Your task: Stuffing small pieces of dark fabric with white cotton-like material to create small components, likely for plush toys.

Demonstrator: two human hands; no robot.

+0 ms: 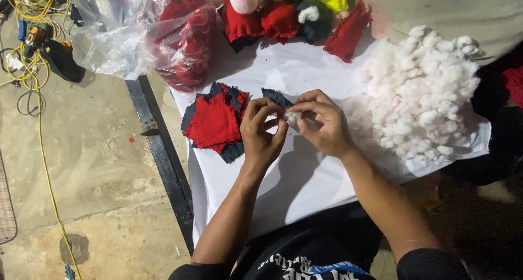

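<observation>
My left hand [261, 132] and my right hand [321, 122] meet over the white sheet [305, 182], both pinching a small tuft of white stuffing [293, 117] between the fingertips. A dark blue fabric piece [275, 97] shows just behind my fingers; I cannot tell whether either hand grips it. Left of my left hand lies a stack of red and dark blue fabric pieces [214, 122]. A big heap of white stuffing [422, 92] sits to the right of my right hand.
Stuffed toy parts in red, pink, yellow and dark green [289, 13] lie at the far edge. A clear plastic bag with red pieces [158, 32] sits at the upper left. A dark metal bar [158, 149] borders the sheet; yellow cable [41, 122] and tools lie on the concrete floor.
</observation>
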